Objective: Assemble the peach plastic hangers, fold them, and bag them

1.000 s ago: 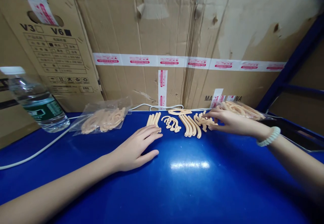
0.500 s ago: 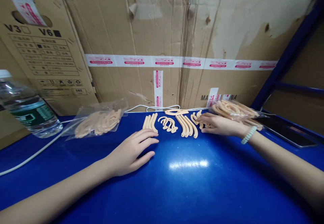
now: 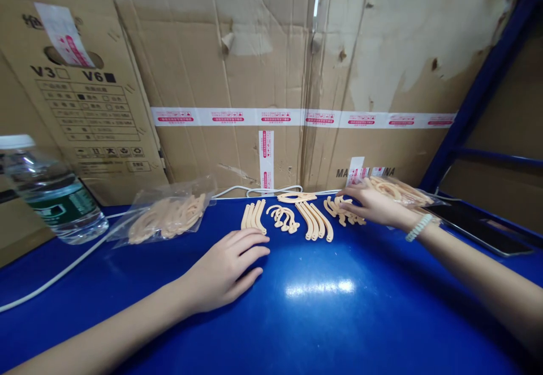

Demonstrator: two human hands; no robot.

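Note:
My left hand [image 3: 233,264] rests on the blue table with its fingers loosely spread, holding nothing. Its fingertips are just below a row of beige curved strips [image 3: 253,216]. My right hand [image 3: 369,202], with a beaded bracelet at the wrist, arches over a loose pile of small beige curved pieces [image 3: 343,212]. Its fingers are apart, and I see nothing gripped in them; the palm side is hidden. Between the hands lie small hooked beige pieces [image 3: 283,218], a second row of longer curved strips [image 3: 314,221] and a flat beige loop-shaped piece [image 3: 297,197] behind them.
Clear plastic bags with beige pieces lie at the left [image 3: 167,216] and behind my right hand [image 3: 399,191]. A water bottle [image 3: 55,199] stands far left beside a white cable [image 3: 55,277]. A dark phone-like slab [image 3: 475,228] lies right. Cardboard [image 3: 237,154] walls the back.
My right hand has lifted slightly off the small pieces, so more of the pile shows. The left hand keeps its place by the strips. The whole view has tilted up a little.

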